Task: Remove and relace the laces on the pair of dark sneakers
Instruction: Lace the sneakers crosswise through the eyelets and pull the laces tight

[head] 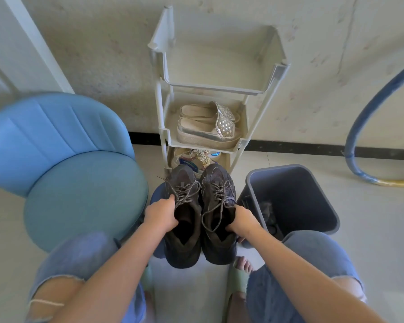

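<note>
A seated person holds a pair of shoes between the knees, one in each hand. The left hand (161, 214) has its grip clenched on the outer collar edge of the dark, brown-black fabric left sneaker (184, 231), fingers curled over the rim into the opening, so the shoe lies just inside that grip. The right hand (243, 221) grasps the outer collar of the matching right sneaker (216, 247) in the same way, with the shoe to its inner side. The two sneakers sit side by side, touching along their inner edges, openings facing up. Their long axes run parallel, heels toward the person and toes pointing away at the pale plastic tiered shoe rack (163, 89). Grey speckled rope laces (184, 191) are threaded through both; a long slack loop droops over the right sneaker's opening, and loose ends stray leftward from the left one. A small grey tab on each tongue is too small to read. Silver studded platform sandals (208, 130) lie on the rack's middle shelf. A padded blue chair (79, 183) stands to the left, a grey plastic bin (324, 206) to the right, and a blue hose (369, 113) curves along the wall.
</note>
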